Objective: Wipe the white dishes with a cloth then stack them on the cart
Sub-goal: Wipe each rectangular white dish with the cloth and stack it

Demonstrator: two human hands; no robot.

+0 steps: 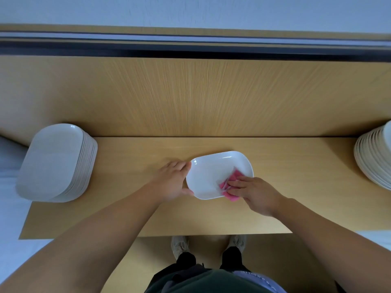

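Note:
A white rounded-rectangular dish point(213, 172) lies on the wooden table point(131, 208) in front of me. My left hand point(171, 180) grips its left rim, thumb at the near edge and fingers at the far edge. My right hand point(251, 191) presses a pink cloth point(227, 185) onto the dish's right inner side with straight fingers. A tall stack of white dishes point(57, 163) stands at the table's left end. Another stack of white dishes point(374, 157) sits at the right edge, partly cut off.
A wooden panel point(190, 96) rises behind the table, with a dark rail point(190, 47) above it. My feet point(179, 246) show below the table's near edge. White floor point(10, 229) lies to the left.

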